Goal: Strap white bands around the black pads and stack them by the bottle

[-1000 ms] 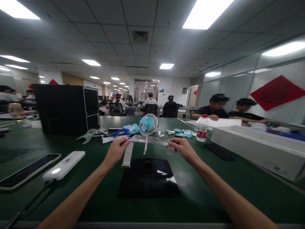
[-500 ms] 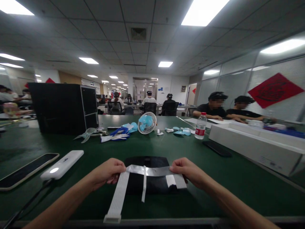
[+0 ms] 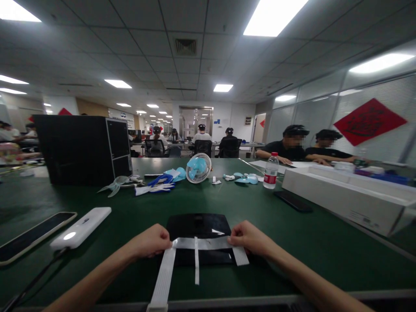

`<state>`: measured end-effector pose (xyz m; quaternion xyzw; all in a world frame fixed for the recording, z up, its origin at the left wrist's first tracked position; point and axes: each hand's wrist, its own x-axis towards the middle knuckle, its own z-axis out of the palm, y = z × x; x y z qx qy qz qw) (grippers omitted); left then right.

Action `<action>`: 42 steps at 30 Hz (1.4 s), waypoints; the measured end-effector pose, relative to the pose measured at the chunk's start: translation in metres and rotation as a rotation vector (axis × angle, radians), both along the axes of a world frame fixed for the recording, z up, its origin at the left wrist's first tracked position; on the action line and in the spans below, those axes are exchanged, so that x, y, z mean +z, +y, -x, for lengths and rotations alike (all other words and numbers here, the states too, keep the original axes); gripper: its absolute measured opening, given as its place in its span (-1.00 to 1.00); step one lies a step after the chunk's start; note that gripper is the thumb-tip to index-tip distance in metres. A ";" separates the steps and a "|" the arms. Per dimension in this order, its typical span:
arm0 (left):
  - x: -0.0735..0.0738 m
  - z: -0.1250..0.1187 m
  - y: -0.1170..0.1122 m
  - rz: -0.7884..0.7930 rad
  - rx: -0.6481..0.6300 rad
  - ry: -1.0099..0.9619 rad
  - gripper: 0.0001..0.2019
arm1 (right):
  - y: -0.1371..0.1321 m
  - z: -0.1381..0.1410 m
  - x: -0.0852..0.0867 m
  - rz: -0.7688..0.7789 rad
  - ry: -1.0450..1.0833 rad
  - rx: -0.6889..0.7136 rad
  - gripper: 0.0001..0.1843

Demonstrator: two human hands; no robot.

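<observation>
A silvery band [image 3: 203, 244] with white ribbed strap ends is stretched level between my two hands. My left hand [image 3: 154, 239] pinches its left end, where a ribbed white length [image 3: 164, 275] hangs toward the table's front edge. With thumb and fingers closed, my right hand [image 3: 248, 238] grips the other end, and a short ribbed piece [image 3: 241, 256] hangs below it. A narrow white strip [image 3: 196, 266] dangles from the band's middle. Behind and under the band lies a glossy black flat object [image 3: 198, 221] on the green table [image 3: 130, 277]; its kind I cannot tell.
At left are a phone [image 3: 35, 236], a lit white power bank [image 3: 84, 227] with a cable, and a black computer case [image 3: 74, 149]. Farther back lie gloves [image 3: 157, 184], a small fan [image 3: 199, 168], a bottle [image 3: 271, 171] and a white box [image 3: 338, 201]. Several people sit beyond.
Both hands have lowered the band slightly, and it now hangs straighter, nearer the front edge. My right hand has turned a little. The view has shifted slightly.
</observation>
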<state>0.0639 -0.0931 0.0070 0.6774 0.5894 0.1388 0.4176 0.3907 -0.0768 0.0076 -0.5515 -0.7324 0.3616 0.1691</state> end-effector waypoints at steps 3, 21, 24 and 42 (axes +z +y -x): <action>0.001 -0.001 0.000 -0.073 -0.033 0.069 -0.77 | 0.001 0.000 0.000 -0.057 -0.037 0.005 -0.73; 0.018 -0.009 -0.016 -0.471 -0.241 0.305 -0.65 | -0.011 0.003 0.009 -0.285 -0.278 0.010 -0.72; 0.021 -0.016 -0.016 -0.500 -0.486 0.248 -0.49 | -0.011 0.005 0.010 -0.264 -0.274 0.018 -0.74; 0.010 -0.030 -0.008 -0.612 -0.561 0.160 -0.70 | -0.063 0.063 0.002 -0.695 -0.259 0.571 -0.54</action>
